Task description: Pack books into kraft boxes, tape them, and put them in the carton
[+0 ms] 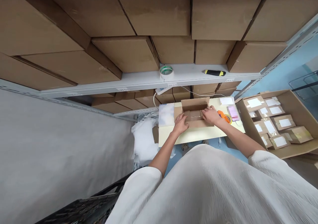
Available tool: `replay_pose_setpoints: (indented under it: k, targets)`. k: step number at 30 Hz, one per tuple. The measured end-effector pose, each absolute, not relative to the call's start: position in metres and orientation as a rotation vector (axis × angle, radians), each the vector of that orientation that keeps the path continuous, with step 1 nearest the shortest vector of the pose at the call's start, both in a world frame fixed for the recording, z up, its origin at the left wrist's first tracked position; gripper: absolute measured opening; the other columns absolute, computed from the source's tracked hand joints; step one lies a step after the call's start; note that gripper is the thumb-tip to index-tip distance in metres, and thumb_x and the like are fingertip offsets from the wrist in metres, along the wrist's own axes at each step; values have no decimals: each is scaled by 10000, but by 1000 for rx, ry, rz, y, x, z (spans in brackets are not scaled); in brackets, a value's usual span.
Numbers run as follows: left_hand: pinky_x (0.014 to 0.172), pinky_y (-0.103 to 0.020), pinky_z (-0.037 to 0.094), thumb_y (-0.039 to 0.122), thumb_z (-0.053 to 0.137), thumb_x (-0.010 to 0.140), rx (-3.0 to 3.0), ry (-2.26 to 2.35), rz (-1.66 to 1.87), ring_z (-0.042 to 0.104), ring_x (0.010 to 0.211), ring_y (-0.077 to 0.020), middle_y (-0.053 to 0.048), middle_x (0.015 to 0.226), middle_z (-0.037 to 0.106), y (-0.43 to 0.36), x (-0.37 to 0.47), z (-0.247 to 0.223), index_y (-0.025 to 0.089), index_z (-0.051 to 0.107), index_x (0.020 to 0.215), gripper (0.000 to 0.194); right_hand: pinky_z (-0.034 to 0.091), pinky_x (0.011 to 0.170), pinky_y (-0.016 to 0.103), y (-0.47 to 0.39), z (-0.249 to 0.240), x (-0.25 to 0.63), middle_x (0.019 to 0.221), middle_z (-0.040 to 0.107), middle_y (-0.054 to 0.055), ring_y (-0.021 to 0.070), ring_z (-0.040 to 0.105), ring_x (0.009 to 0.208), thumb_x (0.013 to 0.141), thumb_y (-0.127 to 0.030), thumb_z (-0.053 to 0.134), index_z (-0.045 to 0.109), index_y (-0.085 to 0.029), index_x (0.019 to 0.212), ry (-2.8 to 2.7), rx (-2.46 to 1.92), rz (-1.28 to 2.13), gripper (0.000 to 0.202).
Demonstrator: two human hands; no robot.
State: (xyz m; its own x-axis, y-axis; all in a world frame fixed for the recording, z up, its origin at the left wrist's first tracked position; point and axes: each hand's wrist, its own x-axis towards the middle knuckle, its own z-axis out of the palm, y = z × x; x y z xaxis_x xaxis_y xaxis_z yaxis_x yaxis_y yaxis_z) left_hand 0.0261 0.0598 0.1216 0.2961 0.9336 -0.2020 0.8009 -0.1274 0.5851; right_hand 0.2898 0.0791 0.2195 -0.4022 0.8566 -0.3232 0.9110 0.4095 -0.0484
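Observation:
An open cardboard box (pixel 197 124) lies on the pale yellow table (pixel 179 138), its back flap standing up. My left hand (pixel 181 124) is closed on the box's left side, thumb and fingers bent over the edge. At the right side, my right hand (pixel 210 114) has its fingers curled over the wall, fingertips reaching inside. Brown cardboard shows within the box; whether it is the bottom flaps or something packed there I cannot tell. Just right of my right hand is an orange tape dispenser (pixel 223 116) with a yellow tape roll (pixel 228 119).
A large carton (pixel 275 152) on the right holds several small labelled boxes. White packing bags (pixel 145 134) hang left of the table. On the shelf (pixel 186 73) above are a tape roll (pixel 166 71), a utility knife (pixel 214 73) and stacked cartons. White labels (pixel 226 100) lie at the table's back right.

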Motion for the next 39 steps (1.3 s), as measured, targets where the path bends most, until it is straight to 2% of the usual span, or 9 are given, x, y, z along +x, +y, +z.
replay_pose_setpoints:
  k: [4, 7, 9, 11, 14, 17, 23, 29, 39]
  targets:
    - [1353, -563, 361, 221, 703, 869, 2007, 1540, 262, 346, 1657, -389, -163, 1767, 386, 57, 24, 116, 185, 631, 1493, 629, 413, 1093, 489, 73, 229, 309, 1259, 751, 287, 383, 678, 1229, 1104, -257, 407, 705, -37, 1303, 2189, 1678, -216, 421]
    - [1318, -599, 407, 222, 735, 873, 2040, 1515, 275, 343, 1649, -428, -181, 1790, 333, 57, 22, 111, 183, 614, 1503, 643, 457, 1094, 482, 71, 222, 317, 1412, 693, 290, 393, 650, 1306, 1108, -345, 461, 599, -43, 1507, 2075, 1746, -325, 519]
    - [1308, -618, 418, 208, 748, 868, 2051, 1499, 302, 344, 1645, -441, -179, 1795, 321, 57, 22, 106, 193, 607, 1507, 655, 498, 1091, 489, 72, 212, 318, 1655, 518, 277, 408, 603, 1388, 1076, -433, 565, 386, -117, 1706, 2058, 1768, -400, 728]
    - [1313, -630, 411, 190, 759, 858, 2051, 1487, 348, 344, 1645, -447, -176, 1796, 315, 57, 21, 102, 202, 605, 1505, 665, 536, 1087, 516, 75, 201, 315, 1840, 207, 233, 440, 550, 1451, 993, -521, 704, 151, -231, 1801, 2061, 1768, -439, 1021]
    - [1326, -641, 392, 181, 786, 839, 2029, 1476, 429, 348, 1646, -454, -184, 1791, 311, 56, 21, 96, 206, 612, 1497, 680, 566, 1085, 575, 88, 183, 310, 1871, -140, 163, 495, 480, 1505, 833, -615, 863, -69, -346, 1801, 2030, 1753, -484, 1371]
    - [1329, -642, 388, 180, 794, 833, 1988, 1456, 494, 353, 1647, -446, -178, 1784, 319, 52, 19, 93, 213, 618, 1490, 681, 557, 1115, 612, 105, 167, 308, 1842, -283, 105, 521, 390, 1566, 725, -667, 926, -214, -398, 1758, 1982, 1736, -536, 1562]
    - [1319, -543, 426, 185, 642, 948, 1849, 1409, 724, 465, 1586, -333, -142, 1675, 495, 53, -3, 89, 231, 628, 1446, 501, 518, 1171, 621, 124, 154, 310, 1857, -238, 103, 510, 333, 1599, 686, -667, 949, -267, -370, 1741, 1917, 1676, -574, 1637]
    - [1093, -420, 584, 146, 490, 999, 1365, 1817, 894, 728, 1181, -258, -157, 1399, 692, 87, -67, 71, 200, 648, 1330, 371, 506, 1188, 604, 124, 158, 308, 1871, -169, 128, 503, 355, 1593, 687, -644, 960, -274, -341, 1741, 1879, 1635, -524, 1651]
    - [1076, -432, 513, 187, 636, 973, 969, 2117, 432, 678, 1316, -315, -168, 1342, 732, 120, -143, 27, 193, 597, 1279, 309, 503, 1195, 631, 119, 165, 306, 1834, -293, 113, 528, 375, 1583, 696, -705, 940, -284, -356, 1736, 1848, 1639, -516, 1644]
